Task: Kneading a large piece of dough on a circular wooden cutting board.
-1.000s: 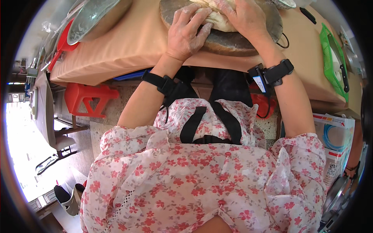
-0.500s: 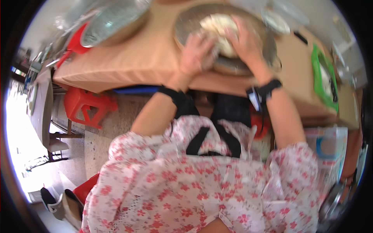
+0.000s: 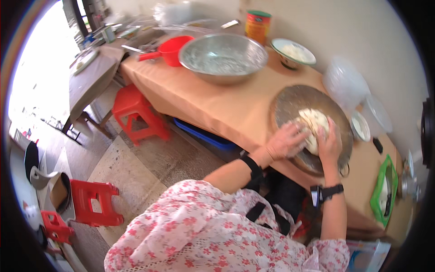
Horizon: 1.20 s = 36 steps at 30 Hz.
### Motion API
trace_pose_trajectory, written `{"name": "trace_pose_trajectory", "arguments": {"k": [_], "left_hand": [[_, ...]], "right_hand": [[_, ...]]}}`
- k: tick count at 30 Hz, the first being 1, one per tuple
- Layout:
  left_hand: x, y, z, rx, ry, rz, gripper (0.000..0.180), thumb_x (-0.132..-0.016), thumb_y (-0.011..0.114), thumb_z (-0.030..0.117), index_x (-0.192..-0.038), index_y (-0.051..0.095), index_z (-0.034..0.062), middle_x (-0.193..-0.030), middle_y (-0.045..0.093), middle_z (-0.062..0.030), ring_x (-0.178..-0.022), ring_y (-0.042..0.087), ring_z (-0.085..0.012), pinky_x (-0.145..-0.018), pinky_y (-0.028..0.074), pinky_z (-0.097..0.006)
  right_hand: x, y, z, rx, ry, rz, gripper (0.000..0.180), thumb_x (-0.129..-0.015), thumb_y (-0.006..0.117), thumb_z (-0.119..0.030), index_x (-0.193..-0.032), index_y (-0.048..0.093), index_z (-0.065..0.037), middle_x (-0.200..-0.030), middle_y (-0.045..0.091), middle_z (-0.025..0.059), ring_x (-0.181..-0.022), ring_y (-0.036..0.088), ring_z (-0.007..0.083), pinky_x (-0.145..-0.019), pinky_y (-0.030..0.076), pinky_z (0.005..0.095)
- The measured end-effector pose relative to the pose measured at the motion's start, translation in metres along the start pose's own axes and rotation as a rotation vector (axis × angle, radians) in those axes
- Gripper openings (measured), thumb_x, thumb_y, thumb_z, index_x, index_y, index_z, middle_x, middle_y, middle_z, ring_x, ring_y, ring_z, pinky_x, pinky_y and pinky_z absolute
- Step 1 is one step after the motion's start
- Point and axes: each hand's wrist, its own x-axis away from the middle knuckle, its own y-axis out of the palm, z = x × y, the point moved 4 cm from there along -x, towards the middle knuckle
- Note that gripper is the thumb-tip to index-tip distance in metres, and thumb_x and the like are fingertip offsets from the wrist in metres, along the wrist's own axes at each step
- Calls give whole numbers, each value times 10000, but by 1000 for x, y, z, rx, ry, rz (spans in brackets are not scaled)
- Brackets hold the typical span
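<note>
A pale lump of dough (image 3: 313,119) lies on a round, dark wooden board (image 3: 290,97) at the table's right half. Its surface looks rough and folded. My left hand (image 3: 287,140) grips the dough's near left side with bent fingers. On the right side, my right hand (image 3: 330,144) curls its fingers over the dough, thumb toward the left hand. Both palms hide part of the lump. Each wrist wears a black band.
Left of the board stand a large metal basin (image 3: 217,75) and a red dipper (image 3: 174,51). Behind are a bowl of white powder (image 3: 294,52), an orange canister (image 3: 257,28) and stacked clear plastic containers (image 3: 344,84). A green basket (image 3: 378,201) sits right; a red stool (image 3: 138,106) stands below.
The view has swung left, so the board and dough appear farther right and lower, and the whole basin shows. Both hands stay on the dough.
</note>
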Motion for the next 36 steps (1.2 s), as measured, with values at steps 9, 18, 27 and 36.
{"name": "trace_pose_trajectory", "arguments": {"k": [9,18,27,36], "left_hand": [[-12,-4,4,12,-45,-72,383,-755,712,136,-1129,654,78,-1150,580,-146,-1046,566,-344,-910,480,-416],[-12,-9,9,-1,-87,-131,456,-691,772,105,-1133,661,105,-1191,578,-116,-1030,566,-344,-878,494,-407],[-9,-8,9,-3,-92,-149,453,-708,756,92,-1148,649,95,-1193,576,-124,-1048,558,-352,-895,483,-417],[-19,-15,9,95,-148,-218,416,-768,733,111,-1173,640,98,-1184,579,-137,-1063,557,-353,-919,478,-419]], "right_hand": [[-13,5,12,-18,107,-47,431,-915,591,-378,-1238,577,-93,-1162,626,150,-1063,600,345,-874,487,438],[-26,14,29,-36,246,-153,461,-937,529,-484,-1177,599,-97,-1036,666,171,-961,638,363,-805,498,461],[-25,13,29,-69,251,-207,431,-934,532,-482,-1147,626,-119,-1031,666,174,-941,641,372,-792,507,461],[-16,6,23,-89,77,-141,468,-919,574,-443,-1226,584,-90,-1108,630,178,-1011,614,378,-845,497,461]]}}
